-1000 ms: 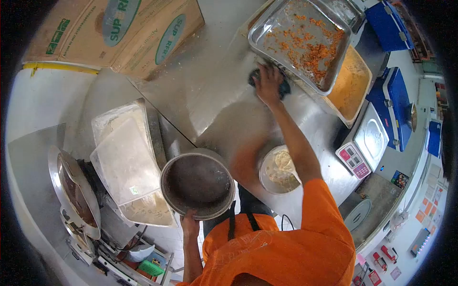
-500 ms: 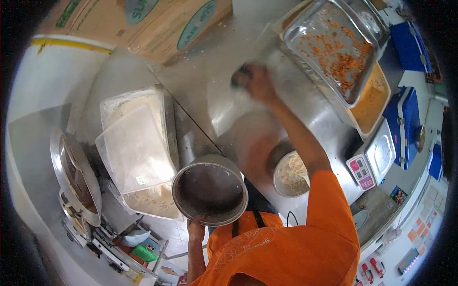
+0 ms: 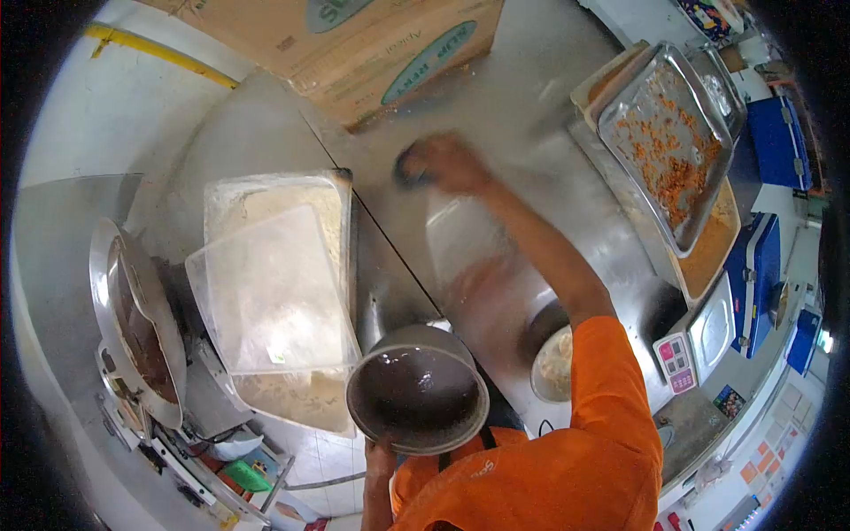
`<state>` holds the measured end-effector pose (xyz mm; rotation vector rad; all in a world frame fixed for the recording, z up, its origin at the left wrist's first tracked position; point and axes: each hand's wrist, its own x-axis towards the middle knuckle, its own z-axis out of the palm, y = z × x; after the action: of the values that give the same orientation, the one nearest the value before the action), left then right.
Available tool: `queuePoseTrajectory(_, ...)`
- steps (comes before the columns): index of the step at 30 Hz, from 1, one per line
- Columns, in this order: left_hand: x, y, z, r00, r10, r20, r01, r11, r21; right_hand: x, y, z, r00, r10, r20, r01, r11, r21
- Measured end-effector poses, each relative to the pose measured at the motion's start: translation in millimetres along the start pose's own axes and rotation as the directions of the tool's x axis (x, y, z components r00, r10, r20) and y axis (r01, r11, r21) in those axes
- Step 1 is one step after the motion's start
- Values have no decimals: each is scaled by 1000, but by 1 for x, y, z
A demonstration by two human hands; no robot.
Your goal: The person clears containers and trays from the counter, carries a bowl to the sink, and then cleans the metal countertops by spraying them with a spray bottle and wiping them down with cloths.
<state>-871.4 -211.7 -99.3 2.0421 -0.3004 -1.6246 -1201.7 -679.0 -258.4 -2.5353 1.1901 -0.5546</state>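
The left hand [image 3: 381, 457] grips the deep pan [image 3: 418, 398] at its six o'clock edge; toward twelve, the right hand [image 3: 449, 164], too blurred to tell how closed, touches a dark cloth [image 3: 408, 168].

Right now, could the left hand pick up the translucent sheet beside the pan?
Probably not: the left hand holds the round pan and would likely need to put it down first, though the translucent sheet lies close by.

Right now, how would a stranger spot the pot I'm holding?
From the steel table, look down toward the orange shirt. There, your left hand holds the metal pot. Its round, dark mouth sets it apart from the rectangular tray alongside.
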Motion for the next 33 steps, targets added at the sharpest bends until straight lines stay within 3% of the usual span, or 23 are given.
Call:
queuePoseTrajectory(1, 6, -13, -9, 999, 31, 29, -32, 999, 33, 1, 48, -4, 913, 349, -212, -365, 930, -40)
queuePoseTrajectory(2, 7, -19, -14, 996, 55, 65, -59, 997, 59, 2, 79, -43, 800, 509, -318, -515, 854, 70)
queuePoseTrajectory(3, 8, -26, -19, 994, 69, 86, -76, 994, 77, 8, 124, -33, 593, 433, -678, -765, 565, -308)
queuePoseTrajectory(4, 9, -33, -22, 992, 81, 100, -90, 993, 80, 25, 119, -63, 282, 705, -651, -952, 293, -95)
queuePoseTrajectory(6, 10, -36, -20, 996, 67, 58, -69, 997, 32, 56, 112, -48, 268, 775, -572, -963, 238, -129)
queuePoseTrajectory(8, 7, -43, -22, 997, 15, 70, -19, 998, 54, 75, 70, -10, 355, 773, -526, -931, 342, -127)
queuePoseTrajectory(9, 7, -47, -21, 997, -3, 78, 0, 999, 43, 72, 43, 32, 521, 600, -607, -853, 403, -333)
queuePoseTrajectory(10, 11, -57, -27, 996, -7, 88, 7, 1000, -1, 73, 5, 51, 620, 589, -518, -781, 525, -338)
queuePoseTrajectory(11, 11, -50, -26, 996, 5, 85, -9, 999, 40, 78, -37, 39, 723, 663, -195, -687, 657, -312)
queuePoseTrajectory(13, 11, -36, -25, 996, 30, 80, -39, 992, 124, 74, -57, 69, 916, 367, -163, -392, 904, -169)
queuePoseTrajectory(14, 14, -32, -26, 995, 67, 76, -82, 974, 210, 68, -63, 66, 964, 162, -211, -196, 968, -156)
queuePoseTrajectory(15, 14, -30, -24, 996, 63, 61, -71, 987, 144, 59, -59, 57, 990, -1, -140, -16, 993, -121)
queuePoseTrajectory(17, 12, -21, -15, 998, 55, 30, -55, 998, 9, 30, -30, 27, 943, -333, -25, 332, 943, -33)
queuePoseTrajectory(19, 6, -5, -8, 993, -115, -11, 111, 977, -182, 4, 31, 9, 986, -90, -138, 97, 994, 46)
queuePoseTrajectory(20, 8, -21, -16, 999, -28, 21, 29, 996, -84, 0, 49, -16, 930, 260, -259, -262, 965, 27)
queuePoseTrajectory(21, 11, -37, -24, 997, 60, 52, -61, 998, 9, 1, 55, -38, 738, 561, -374, -588, 807, 51)
queuePoseTrajectory(24, 7, -21, -11, 1000, 11, -3, -12, 997, -80, 26, 19, -14, 503, 655, -564, -791, 611, 4)
queuePoseTrajectory(26, 3, -12, -5, 998, -51, -44, 42, 983, -181, -14, -38, 19, 836, 467, -288, -489, 873, -3)
queuePoseTrajectory(27, -2, -2, 2, 989, -127, -76, 103, 959, -265, -51, -70, 41, 933, 291, -209, -296, 955, 8)
queuePoseTrajectory(28, -1, -9, -1, 997, -65, -41, 56, 982, -181, -83, -114, 34, 976, 211, 52, -210, 978, -22)
queuePoseTrajectory(30, -1, -21, -10, 1000, 0, -4, 0, 995, -104, -152, -153, 19, 886, -245, 394, 201, 968, 149)
queuePoseTrajectory(31, -2, -18, -8, 1000, 8, -1, -8, 993, -114, -165, -144, 10, 848, -362, 388, 301, 930, 210)
queuePoseTrajectory(33, -17, 14, 14, 994, -99, -54, 78, 950, -303, -164, -111, -15, 850, -360, 384, 313, 932, 181)
